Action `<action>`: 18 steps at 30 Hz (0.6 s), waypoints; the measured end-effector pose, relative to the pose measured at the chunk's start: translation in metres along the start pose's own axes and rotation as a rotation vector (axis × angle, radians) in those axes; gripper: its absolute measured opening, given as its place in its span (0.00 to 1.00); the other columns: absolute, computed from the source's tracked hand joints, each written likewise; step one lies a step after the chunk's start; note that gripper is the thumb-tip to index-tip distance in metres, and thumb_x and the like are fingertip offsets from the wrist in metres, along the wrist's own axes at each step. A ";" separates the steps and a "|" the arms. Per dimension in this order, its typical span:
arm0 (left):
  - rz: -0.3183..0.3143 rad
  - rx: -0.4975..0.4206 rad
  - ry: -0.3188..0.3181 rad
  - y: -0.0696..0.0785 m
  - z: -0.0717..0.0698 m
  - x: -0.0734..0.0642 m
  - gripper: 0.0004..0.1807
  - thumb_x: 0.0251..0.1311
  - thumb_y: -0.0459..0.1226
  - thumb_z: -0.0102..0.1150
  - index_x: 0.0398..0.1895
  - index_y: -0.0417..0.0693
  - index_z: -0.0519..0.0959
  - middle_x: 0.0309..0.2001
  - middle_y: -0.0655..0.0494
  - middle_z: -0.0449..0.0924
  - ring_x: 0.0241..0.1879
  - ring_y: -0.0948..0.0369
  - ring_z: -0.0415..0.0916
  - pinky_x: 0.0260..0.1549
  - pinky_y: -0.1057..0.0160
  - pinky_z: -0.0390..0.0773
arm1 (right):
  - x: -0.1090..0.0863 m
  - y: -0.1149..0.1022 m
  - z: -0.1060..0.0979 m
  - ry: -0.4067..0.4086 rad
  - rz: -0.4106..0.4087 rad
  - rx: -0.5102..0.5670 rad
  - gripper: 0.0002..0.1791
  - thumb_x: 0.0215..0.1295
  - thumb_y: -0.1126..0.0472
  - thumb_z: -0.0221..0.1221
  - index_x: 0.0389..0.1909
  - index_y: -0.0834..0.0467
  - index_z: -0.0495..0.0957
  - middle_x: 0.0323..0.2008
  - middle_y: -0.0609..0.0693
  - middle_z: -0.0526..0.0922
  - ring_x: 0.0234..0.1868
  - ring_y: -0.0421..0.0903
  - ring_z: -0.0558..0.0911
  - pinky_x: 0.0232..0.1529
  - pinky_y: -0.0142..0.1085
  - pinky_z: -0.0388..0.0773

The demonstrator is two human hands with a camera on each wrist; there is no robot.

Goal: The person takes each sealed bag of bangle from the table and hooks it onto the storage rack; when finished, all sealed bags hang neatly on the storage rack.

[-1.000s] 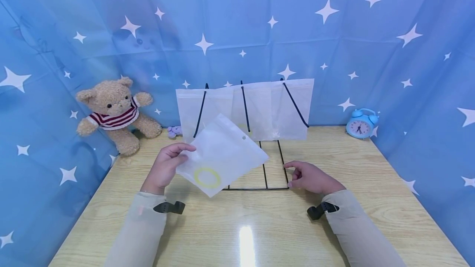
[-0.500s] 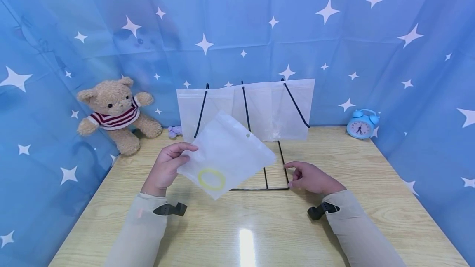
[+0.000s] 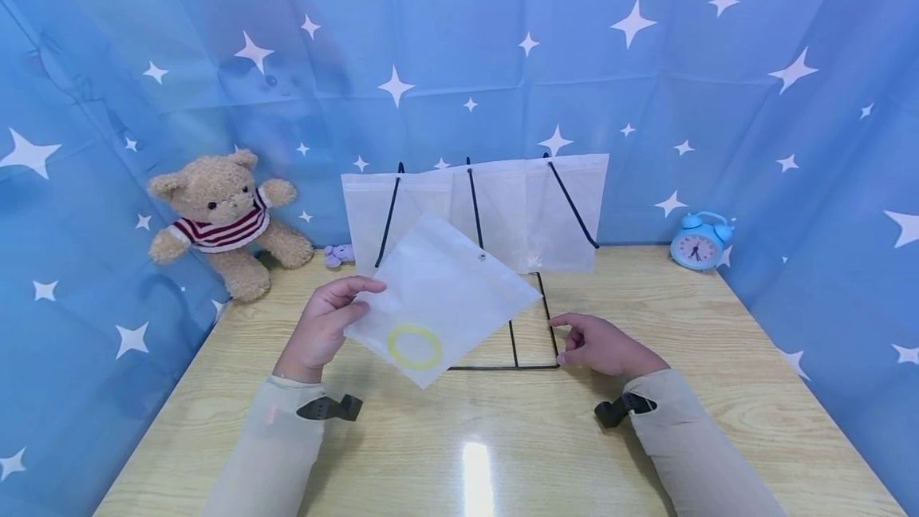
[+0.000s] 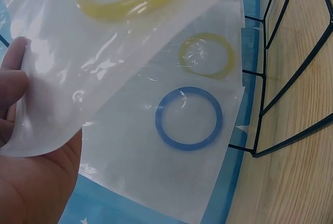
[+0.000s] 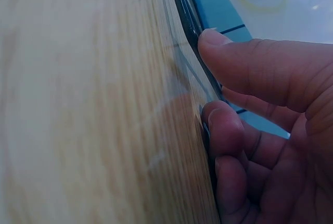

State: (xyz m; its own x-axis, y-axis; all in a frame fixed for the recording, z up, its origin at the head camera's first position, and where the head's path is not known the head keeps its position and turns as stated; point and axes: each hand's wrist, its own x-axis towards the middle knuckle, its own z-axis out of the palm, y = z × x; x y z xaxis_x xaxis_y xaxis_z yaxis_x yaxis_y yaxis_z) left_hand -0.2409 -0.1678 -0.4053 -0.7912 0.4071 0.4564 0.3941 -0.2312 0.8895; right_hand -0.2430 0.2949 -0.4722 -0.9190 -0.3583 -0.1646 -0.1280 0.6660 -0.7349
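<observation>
My left hand (image 3: 323, 329) pinches the left corner of a frosted zip bag (image 3: 445, 278), held tilted. A yellow ring (image 3: 392, 347) shows inside its lower part. The bag's small hole (image 3: 482, 257) lies at the tip of the middle peg (image 3: 475, 206); I cannot tell whether the tip is through. My right hand (image 3: 603, 344) holds the right side bar of a black wire rack (image 3: 495, 368) with thumb and curled fingers. Frosted bags hang from the rack's pegs. In the left wrist view, one has a blue ring (image 4: 158, 117), another a yellow ring (image 4: 230, 57).
A teddy bear (image 3: 215, 222) sits at the back left, with a small purple toy (image 3: 337, 254) beside it. At the back right stands a blue alarm clock (image 3: 698, 246). Starry blue cloth (image 3: 459, 38) encloses the wooden table (image 3: 574, 461).
My left hand has carried the bag slightly to the right, bringing its hole from left of the middle peg's tip to the tip. My right hand has stayed on the rack.
</observation>
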 end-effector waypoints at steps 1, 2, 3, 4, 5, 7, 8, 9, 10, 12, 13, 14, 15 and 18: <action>0.001 -0.003 -0.003 0.000 0.000 0.000 0.29 0.72 0.19 0.44 0.53 0.59 0.88 0.56 0.63 0.85 0.46 0.66 0.86 0.42 0.67 0.87 | 0.000 0.000 0.000 0.003 0.008 0.001 0.35 0.67 0.61 0.71 0.73 0.61 0.71 0.34 0.51 0.79 0.31 0.48 0.74 0.29 0.38 0.73; 0.001 -0.008 -0.007 0.000 0.000 0.000 0.29 0.72 0.19 0.44 0.53 0.59 0.88 0.56 0.63 0.85 0.46 0.65 0.86 0.42 0.67 0.87 | 0.000 -0.001 0.000 0.002 0.007 -0.002 0.36 0.67 0.61 0.71 0.73 0.61 0.71 0.34 0.51 0.79 0.30 0.48 0.74 0.29 0.38 0.73; 0.000 -0.013 -0.010 -0.001 0.000 0.000 0.29 0.72 0.19 0.44 0.53 0.59 0.88 0.56 0.63 0.85 0.46 0.65 0.86 0.42 0.67 0.88 | 0.000 -0.001 0.001 0.004 0.013 0.000 0.36 0.67 0.61 0.71 0.73 0.61 0.71 0.34 0.51 0.79 0.30 0.48 0.74 0.29 0.38 0.73; -0.002 -0.017 -0.013 -0.001 0.000 0.000 0.29 0.72 0.19 0.44 0.53 0.59 0.88 0.55 0.62 0.85 0.45 0.65 0.87 0.41 0.66 0.88 | 0.000 -0.002 0.001 0.004 0.014 0.000 0.36 0.67 0.61 0.71 0.74 0.61 0.71 0.34 0.51 0.79 0.30 0.48 0.74 0.29 0.38 0.73; -0.003 -0.022 -0.017 -0.001 0.000 0.000 0.29 0.72 0.19 0.44 0.53 0.59 0.88 0.55 0.62 0.85 0.45 0.65 0.87 0.41 0.66 0.88 | -0.001 -0.002 0.001 0.006 0.016 0.001 0.36 0.67 0.61 0.72 0.74 0.61 0.71 0.34 0.52 0.79 0.30 0.48 0.74 0.29 0.38 0.73; -0.005 -0.032 -0.022 -0.002 0.000 0.000 0.29 0.72 0.19 0.43 0.53 0.58 0.88 0.55 0.61 0.86 0.45 0.64 0.87 0.41 0.65 0.89 | -0.001 -0.002 0.002 0.003 0.012 0.002 0.37 0.66 0.60 0.72 0.74 0.62 0.70 0.34 0.52 0.79 0.31 0.48 0.74 0.29 0.38 0.73; -0.006 -0.036 -0.023 -0.002 0.000 0.000 0.29 0.73 0.20 0.43 0.54 0.58 0.88 0.55 0.61 0.86 0.45 0.64 0.87 0.41 0.65 0.89 | -0.002 -0.003 0.002 0.003 0.008 0.003 0.37 0.66 0.60 0.72 0.74 0.62 0.70 0.34 0.52 0.79 0.31 0.48 0.74 0.29 0.38 0.73; -0.006 -0.040 -0.024 -0.002 0.000 0.000 0.29 0.73 0.20 0.43 0.54 0.58 0.88 0.55 0.61 0.86 0.46 0.64 0.88 0.41 0.65 0.89 | -0.002 -0.003 0.002 0.005 0.011 0.007 0.37 0.66 0.60 0.72 0.74 0.62 0.70 0.34 0.52 0.79 0.31 0.48 0.74 0.29 0.39 0.72; -0.007 -0.043 -0.025 -0.002 0.000 0.000 0.29 0.73 0.20 0.43 0.54 0.58 0.88 0.55 0.61 0.86 0.46 0.64 0.88 0.41 0.64 0.89 | -0.002 -0.004 0.002 0.004 0.009 0.006 0.37 0.66 0.60 0.72 0.74 0.62 0.70 0.34 0.52 0.79 0.31 0.48 0.73 0.29 0.39 0.72; -0.005 -0.048 -0.028 -0.002 0.000 0.000 0.29 0.73 0.20 0.43 0.54 0.58 0.88 0.55 0.61 0.86 0.46 0.63 0.88 0.41 0.64 0.89 | -0.002 -0.004 0.002 0.006 0.012 0.006 0.37 0.66 0.60 0.72 0.74 0.62 0.71 0.34 0.52 0.79 0.31 0.48 0.74 0.30 0.39 0.72; -0.004 -0.048 -0.028 -0.002 0.000 0.001 0.29 0.73 0.20 0.43 0.54 0.58 0.88 0.55 0.61 0.86 0.46 0.63 0.88 0.41 0.64 0.89 | -0.002 -0.004 0.002 0.007 0.013 0.007 0.37 0.66 0.60 0.72 0.74 0.62 0.71 0.34 0.52 0.79 0.31 0.48 0.74 0.29 0.39 0.72; -0.002 -0.048 -0.029 -0.002 0.000 0.001 0.29 0.73 0.20 0.43 0.54 0.58 0.88 0.55 0.61 0.86 0.46 0.63 0.88 0.41 0.64 0.89 | -0.002 -0.004 0.002 0.009 0.016 0.005 0.36 0.66 0.61 0.72 0.73 0.62 0.71 0.34 0.52 0.79 0.31 0.48 0.74 0.29 0.38 0.73; 0.000 -0.049 -0.029 -0.002 0.000 0.001 0.29 0.73 0.20 0.43 0.54 0.57 0.88 0.56 0.61 0.86 0.46 0.63 0.88 0.41 0.64 0.89 | -0.001 -0.003 0.002 0.009 0.017 0.003 0.36 0.66 0.61 0.72 0.73 0.62 0.71 0.34 0.52 0.79 0.31 0.48 0.74 0.29 0.39 0.73; 0.003 -0.049 -0.027 -0.002 0.001 0.001 0.29 0.73 0.19 0.43 0.55 0.57 0.88 0.57 0.61 0.85 0.46 0.63 0.88 0.42 0.64 0.89 | 0.000 -0.002 0.001 0.013 0.022 -0.006 0.36 0.66 0.61 0.72 0.73 0.61 0.71 0.34 0.51 0.79 0.31 0.48 0.74 0.30 0.38 0.73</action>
State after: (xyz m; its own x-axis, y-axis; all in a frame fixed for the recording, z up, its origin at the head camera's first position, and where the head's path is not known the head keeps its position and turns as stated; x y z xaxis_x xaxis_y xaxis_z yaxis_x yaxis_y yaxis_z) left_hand -0.2421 -0.1664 -0.4066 -0.7770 0.4298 0.4599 0.3723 -0.2753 0.8863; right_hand -0.2421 0.2931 -0.4717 -0.9265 -0.3347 -0.1719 -0.1098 0.6776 -0.7272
